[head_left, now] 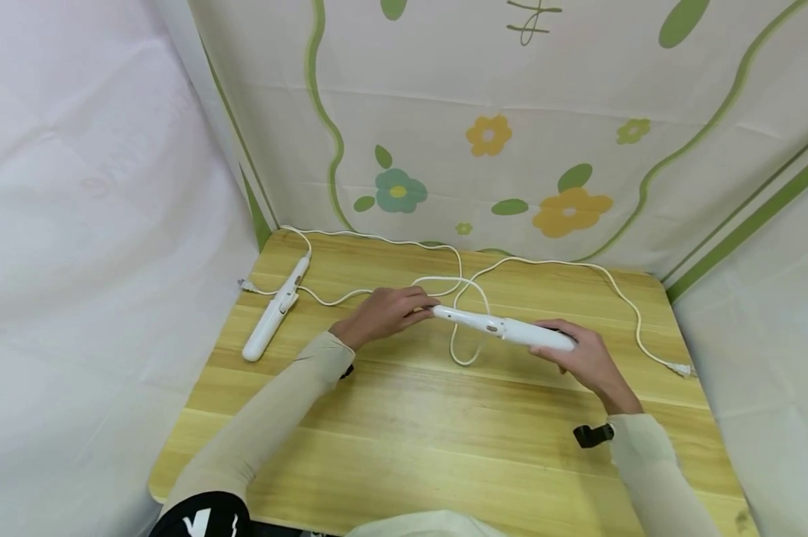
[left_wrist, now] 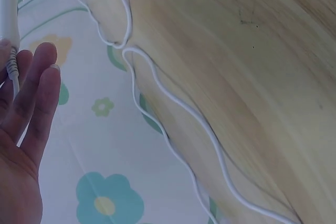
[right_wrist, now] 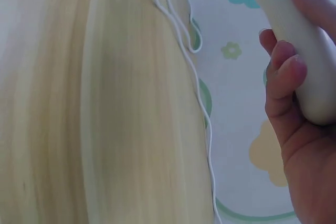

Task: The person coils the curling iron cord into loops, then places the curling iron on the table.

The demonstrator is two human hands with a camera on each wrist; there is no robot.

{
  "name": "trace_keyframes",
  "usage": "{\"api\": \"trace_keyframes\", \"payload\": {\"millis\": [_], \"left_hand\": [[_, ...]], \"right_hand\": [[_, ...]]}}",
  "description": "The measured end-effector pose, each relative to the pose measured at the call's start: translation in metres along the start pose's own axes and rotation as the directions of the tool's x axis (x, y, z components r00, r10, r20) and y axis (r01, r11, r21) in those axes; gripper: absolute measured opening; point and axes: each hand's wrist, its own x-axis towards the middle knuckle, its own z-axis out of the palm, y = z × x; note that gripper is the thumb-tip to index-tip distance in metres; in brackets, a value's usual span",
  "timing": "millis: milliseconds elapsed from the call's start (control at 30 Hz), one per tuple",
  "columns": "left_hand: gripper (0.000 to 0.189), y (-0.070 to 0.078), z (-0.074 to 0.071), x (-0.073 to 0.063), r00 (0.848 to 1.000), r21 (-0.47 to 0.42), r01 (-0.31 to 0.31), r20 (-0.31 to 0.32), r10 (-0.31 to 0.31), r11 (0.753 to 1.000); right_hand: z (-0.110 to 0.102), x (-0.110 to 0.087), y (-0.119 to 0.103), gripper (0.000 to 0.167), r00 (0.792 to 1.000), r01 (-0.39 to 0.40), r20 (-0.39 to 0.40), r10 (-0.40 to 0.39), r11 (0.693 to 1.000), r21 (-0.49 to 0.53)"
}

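Both hands hold a white hair straightener [head_left: 474, 321] over the middle of the table, its narrow cord end to the left. My left hand [head_left: 387, 309] pinches that end; in the left wrist view the thumb and index finger are at the ribbed cord sleeve [left_wrist: 12, 64], other fingers extended. The wide end sits in my right hand [head_left: 588, 362], with the thumb on one side and curled fingers on the other in the right wrist view. A second white hair straightener [head_left: 270, 321] lies at the left side of the table, apart from both hands.
White cords [head_left: 377, 237] loop across the back of the wooden table [head_left: 431, 447]. One plug [head_left: 680, 369] lies near the right edge, another plug [head_left: 247, 286] at the left edge. A flower-printed cloth [head_left: 437, 97] stands behind, with white cloth [head_left: 89, 224] at the left.
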Motion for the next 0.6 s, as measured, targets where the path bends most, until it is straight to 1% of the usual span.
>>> {"api": "trace_keyframes", "payload": {"millis": [67,133,200,267,333,400,533,600], "left_hand": [[0.027,-0.001,-0.004,-0.003,1.000,-0.001,0.010,-0.008,-0.010,1.000],[0.027,-0.002,-0.009,-0.007,1.000,0.002,0.018,-0.015,-0.018,1.000],[0.027,-0.002,-0.013,-0.010,1.000,0.009,0.022,-0.021,-0.022,1.000],[0.027,-0.002,-0.017,-0.015,0.999,0.014,0.025,-0.027,-0.024,1.000],[0.028,-0.002,-0.020,-0.019,0.999,0.017,0.034,-0.033,-0.033,0.999],[0.028,-0.002,-0.022,-0.023,0.998,0.020,0.044,-0.043,-0.043,0.999],[0.027,-0.001,-0.027,-0.028,0.995,0.021,0.057,-0.079,-0.055,0.998],[0.027,0.000,-0.030,-0.029,0.994,0.020,0.060,-0.091,-0.058,0.998]], "right_hand": [[0.001,0.003,-0.003,0.050,1.000,0.008,0.012,-0.008,1.000,0.018],[0.002,0.006,-0.005,0.047,0.999,0.037,0.026,-0.038,0.998,0.056],[0.002,0.009,-0.007,0.044,0.995,0.085,0.033,-0.089,0.990,0.108],[0.002,0.011,-0.009,0.042,0.990,0.132,0.033,-0.140,0.976,0.175],[0.003,0.013,-0.012,0.041,0.983,0.170,0.024,-0.181,0.954,0.246],[0.004,0.014,-0.015,0.042,0.980,0.186,0.012,-0.200,0.928,0.324],[0.007,0.016,-0.020,0.047,0.977,0.191,-0.002,-0.215,0.864,0.467],[0.009,0.017,-0.022,0.051,0.976,0.190,-0.002,-0.218,0.844,0.501]]}}
